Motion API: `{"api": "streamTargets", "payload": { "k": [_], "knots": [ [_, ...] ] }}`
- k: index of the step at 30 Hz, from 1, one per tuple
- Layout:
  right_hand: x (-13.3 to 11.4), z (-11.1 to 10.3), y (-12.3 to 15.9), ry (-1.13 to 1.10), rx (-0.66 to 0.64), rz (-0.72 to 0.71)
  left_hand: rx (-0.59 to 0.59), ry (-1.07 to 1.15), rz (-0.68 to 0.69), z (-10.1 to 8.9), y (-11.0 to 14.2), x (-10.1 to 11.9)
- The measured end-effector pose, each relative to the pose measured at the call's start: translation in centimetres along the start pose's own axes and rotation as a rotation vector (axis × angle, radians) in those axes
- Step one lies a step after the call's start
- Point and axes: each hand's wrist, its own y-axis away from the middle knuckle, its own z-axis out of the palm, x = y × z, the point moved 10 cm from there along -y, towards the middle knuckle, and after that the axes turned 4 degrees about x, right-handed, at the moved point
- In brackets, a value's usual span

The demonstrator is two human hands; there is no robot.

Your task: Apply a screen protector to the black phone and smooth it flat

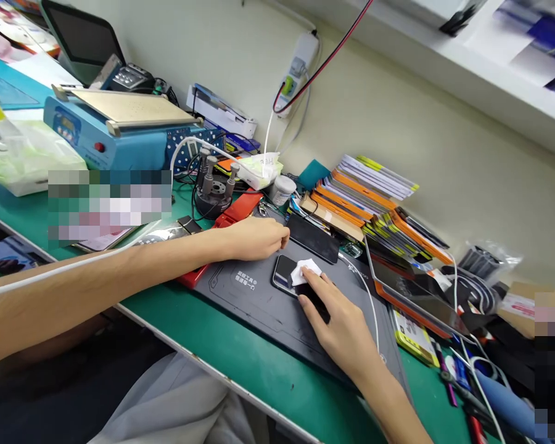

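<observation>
The phone (283, 270) lies on the dark mat (254, 317), well inside its edges, with a white wipe (306, 271) on its screen. The right hand (340, 314) presses the wipe with extended fingers, its grip spread, thumb by the phone's near edge. The left hand (259, 238) is beside the black slab (313, 238) (fingers curled inward; I cannot tell whether that grip has hold of anything). A strip of green table (240, 364) separates mat from front edge; stacked packets (370, 191) crowd the far side.
</observation>
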Motion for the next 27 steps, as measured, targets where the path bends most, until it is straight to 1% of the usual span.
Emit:
{"api": "streamTargets", "payload": {
  "k": [2, 4, 9, 12, 15, 19, 22, 24, 27],
  "knots": [
    [-0.4, 0.0, -0.9, 0.010, 0.013, -0.019, 0.005, -0.008, -0.005, -0.3, 0.0, 0.1],
    [-1.2, -0.4, -0.7, 0.016, 0.024, -0.041, 0.008, -0.009, -0.007, -0.5, 0.1, 0.2],
    [-3.7, -1.7, 3.1, 0.055, 0.045, -0.139, 0.018, 0.018, 0.001, -0.9, 0.2, 0.3],
    [-3.9, -1.9, 4.2, 0.055, 0.066, -0.147, 0.023, 0.029, 0.000, -0.8, 0.1, 0.1],
    [-2.9, -1.5, 3.2, 0.044, 0.074, -0.101, 0.019, 0.021, 0.004, -0.7, 0.1, 0.2],
    [-1.3, -0.2, -0.2, 0.027, 0.028, -0.018, 0.024, -0.007, 0.005, -0.9, 0.1, 0.4],
    [-1.1, 0.3, -2.1, 0.023, 0.003, -0.005, 0.031, -0.016, 0.019, -1.1, 0.2, 0.6],
    [-1.4, 0.2, -2.2, 0.024, -0.002, -0.012, 0.033, -0.013, 0.025, -1.1, 0.2, 0.7],
    [-2.8, -0.3, -0.8, 0.024, -0.005, -0.051, 0.038, -0.004, 0.024, -0.9, 0.1, 0.5]
  ]
}}
